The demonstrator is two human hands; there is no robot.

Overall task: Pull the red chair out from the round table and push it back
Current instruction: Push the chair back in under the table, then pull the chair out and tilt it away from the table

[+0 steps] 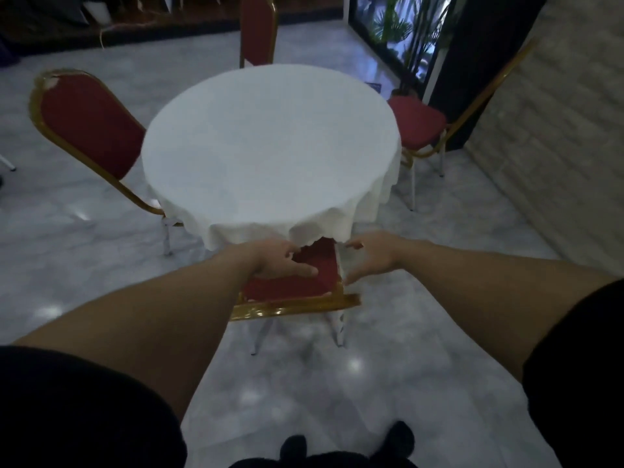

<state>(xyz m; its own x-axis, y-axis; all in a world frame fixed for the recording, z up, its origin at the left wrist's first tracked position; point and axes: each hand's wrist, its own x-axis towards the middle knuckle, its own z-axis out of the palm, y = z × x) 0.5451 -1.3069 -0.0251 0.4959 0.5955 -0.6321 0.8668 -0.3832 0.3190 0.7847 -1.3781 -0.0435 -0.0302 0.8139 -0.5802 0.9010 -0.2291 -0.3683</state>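
Note:
The red chair (305, 285) with a gold frame stands at the near side of the round table (270, 146). Its seat is tucked under the hanging white tablecloth. My left hand (273, 260) lies on the left part of the red backrest, thumb across the padding and fingers curled over it. My right hand (371, 256) is at the backrest's right edge with thumb and fingers spread apart; I see no closed hold there. Both forearms reach forward from the bottom of the view.
Three more red chairs stand around the table: one on the left (91, 130), one at the far side (258, 32), one on the right (415, 121). A pale brick wall (557, 146) runs along the right. Glossy marble floor (84, 265) lies all around.

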